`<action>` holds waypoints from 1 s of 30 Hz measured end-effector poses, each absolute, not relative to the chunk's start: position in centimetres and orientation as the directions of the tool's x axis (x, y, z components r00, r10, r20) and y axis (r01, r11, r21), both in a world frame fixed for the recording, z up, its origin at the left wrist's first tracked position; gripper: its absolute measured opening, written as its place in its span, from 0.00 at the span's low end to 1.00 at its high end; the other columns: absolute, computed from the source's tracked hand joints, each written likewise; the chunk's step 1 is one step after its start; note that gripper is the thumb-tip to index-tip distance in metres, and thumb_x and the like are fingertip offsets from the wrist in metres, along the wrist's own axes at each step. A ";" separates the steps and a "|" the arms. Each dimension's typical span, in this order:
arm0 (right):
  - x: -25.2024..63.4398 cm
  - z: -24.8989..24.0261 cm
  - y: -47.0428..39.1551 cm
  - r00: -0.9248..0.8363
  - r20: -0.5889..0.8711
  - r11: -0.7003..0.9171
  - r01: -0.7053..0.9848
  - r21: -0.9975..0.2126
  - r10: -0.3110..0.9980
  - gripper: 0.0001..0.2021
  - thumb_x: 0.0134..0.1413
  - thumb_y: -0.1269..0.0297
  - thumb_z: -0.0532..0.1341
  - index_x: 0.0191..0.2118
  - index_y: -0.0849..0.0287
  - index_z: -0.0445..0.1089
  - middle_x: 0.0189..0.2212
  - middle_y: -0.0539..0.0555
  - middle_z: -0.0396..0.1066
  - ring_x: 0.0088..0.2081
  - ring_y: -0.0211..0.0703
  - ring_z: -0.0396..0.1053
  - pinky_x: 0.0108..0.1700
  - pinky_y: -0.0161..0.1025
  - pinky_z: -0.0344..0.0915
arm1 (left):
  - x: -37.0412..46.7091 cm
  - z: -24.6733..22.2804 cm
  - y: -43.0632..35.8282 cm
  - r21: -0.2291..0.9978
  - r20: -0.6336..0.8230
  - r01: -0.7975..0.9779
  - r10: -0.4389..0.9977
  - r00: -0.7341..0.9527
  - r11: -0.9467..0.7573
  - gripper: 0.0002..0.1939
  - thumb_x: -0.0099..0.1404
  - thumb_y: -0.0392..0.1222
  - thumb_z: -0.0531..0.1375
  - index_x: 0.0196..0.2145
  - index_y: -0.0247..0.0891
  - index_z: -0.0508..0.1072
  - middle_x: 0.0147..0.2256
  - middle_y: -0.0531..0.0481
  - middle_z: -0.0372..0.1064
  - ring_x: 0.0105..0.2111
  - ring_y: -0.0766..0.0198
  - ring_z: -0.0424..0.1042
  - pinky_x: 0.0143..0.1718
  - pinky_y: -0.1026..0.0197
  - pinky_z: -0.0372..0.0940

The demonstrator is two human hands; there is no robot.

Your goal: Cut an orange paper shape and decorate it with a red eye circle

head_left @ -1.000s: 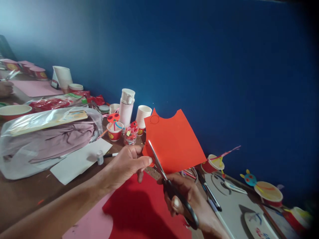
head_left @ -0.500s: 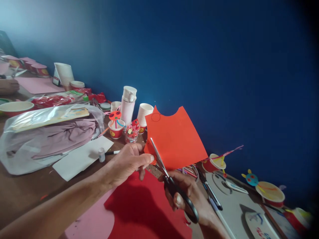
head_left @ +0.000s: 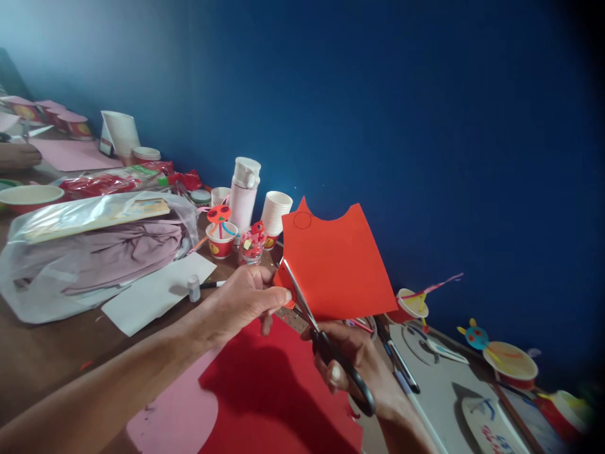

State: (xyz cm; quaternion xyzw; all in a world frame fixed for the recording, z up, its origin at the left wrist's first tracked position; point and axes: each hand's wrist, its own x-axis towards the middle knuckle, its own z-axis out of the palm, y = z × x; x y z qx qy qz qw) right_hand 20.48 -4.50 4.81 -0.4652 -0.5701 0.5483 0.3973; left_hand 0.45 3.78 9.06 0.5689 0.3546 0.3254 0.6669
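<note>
My right hand (head_left: 352, 362) grips a pair of black-handled scissors (head_left: 333, 359), fingers in the loops, the blades pointing up and to the left. Those blades lie along the left part of an orange-red paper sheet (head_left: 338, 265), which has a curved notch in its top edge and a small drawn circle at upper left. My left hand (head_left: 253, 299) pinches the sheet's lower left part between thumb and fingers. Below both hands lie a darker red sheet (head_left: 265, 391) and a pink sheet (head_left: 177, 410).
Behind my hands stand a white bottle (head_left: 244, 195), stacked paper cups (head_left: 275, 214) and a jar of red scraps (head_left: 251, 244). A plastic bag (head_left: 94, 252) lies at left. Decorated cups (head_left: 510, 362) line the right. Another person's hand (head_left: 19, 156) shows at far left.
The orange-red sheet has shifted slightly right and turned a little beside the blades. Both hands keep their grips, and the whole view has moved slightly.
</note>
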 end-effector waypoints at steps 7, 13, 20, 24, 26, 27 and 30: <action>20.5 4.0 -4.4 -0.216 -0.081 -0.061 0.094 -0.994 0.973 0.25 0.39 0.50 0.68 0.41 0.62 0.72 0.17 0.45 0.61 0.18 0.31 0.54 0.21 0.33 0.52 | 0.6 9.3 4.1 0.993 -0.101 0.003 0.844 0.526 0.117 0.07 0.46 0.42 0.58 0.18 0.37 0.65 0.12 0.60 0.55 0.12 0.73 0.57 0.13 0.68 0.54; 20.1 4.6 -4.2 -0.217 -0.072 -0.060 0.062 -0.996 0.973 0.24 0.38 0.50 0.69 0.40 0.61 0.72 0.16 0.45 0.62 0.17 0.31 0.55 0.22 0.32 0.55 | 0.6 8.9 4.4 0.987 -0.096 -0.053 0.823 0.560 0.151 0.10 0.49 0.43 0.60 0.18 0.37 0.64 0.14 0.61 0.54 0.13 0.73 0.56 0.14 0.68 0.56; 19.7 4.8 -4.2 -0.189 0.004 0.012 0.041 -0.999 0.982 0.26 0.42 0.44 0.66 0.43 0.61 0.71 0.17 0.44 0.60 0.18 0.32 0.54 0.21 0.31 0.58 | 1.2 7.3 3.9 0.988 -0.005 -0.124 0.821 0.572 0.092 0.14 0.58 0.49 0.60 0.24 0.35 0.68 0.16 0.58 0.58 0.16 0.73 0.59 0.17 0.69 0.57; 19.4 4.9 -4.3 -0.181 -0.011 -0.003 0.044 -0.999 0.983 0.28 0.40 0.42 0.66 0.41 0.61 0.71 0.17 0.45 0.60 0.18 0.32 0.54 0.21 0.32 0.58 | 1.4 7.2 3.7 0.995 0.036 -0.101 0.855 0.518 0.019 0.13 0.59 0.46 0.59 0.23 0.34 0.69 0.17 0.56 0.62 0.18 0.73 0.61 0.20 0.69 0.57; 19.3 4.9 -4.3 -0.191 -0.009 -0.001 0.043 -0.999 0.982 0.29 0.39 0.41 0.66 0.40 0.62 0.71 0.16 0.44 0.61 0.17 0.31 0.54 0.21 0.32 0.57 | 1.4 7.5 3.6 0.995 0.041 -0.099 0.865 0.501 0.010 0.11 0.56 0.44 0.59 0.23 0.33 0.70 0.18 0.55 0.63 0.18 0.73 0.60 0.20 0.69 0.57; 19.3 5.0 -4.3 -0.198 -0.011 -0.003 0.041 -0.999 0.980 0.29 0.39 0.41 0.66 0.40 0.62 0.71 0.15 0.44 0.61 0.17 0.31 0.53 0.22 0.32 0.56 | 1.3 7.8 3.6 0.995 0.037 -0.095 0.868 0.496 0.012 0.11 0.55 0.44 0.59 0.23 0.33 0.70 0.19 0.54 0.63 0.18 0.72 0.60 0.20 0.68 0.57; 19.3 4.9 -4.3 -0.217 -0.026 -0.017 0.042 -0.999 0.976 0.30 0.37 0.42 0.67 0.40 0.63 0.71 0.14 0.44 0.62 0.16 0.30 0.54 0.23 0.32 0.56 | 1.2 8.5 3.5 0.998 0.012 -0.059 0.868 0.496 0.020 0.10 0.51 0.44 0.58 0.22 0.33 0.69 0.19 0.53 0.64 0.18 0.71 0.60 0.20 0.67 0.58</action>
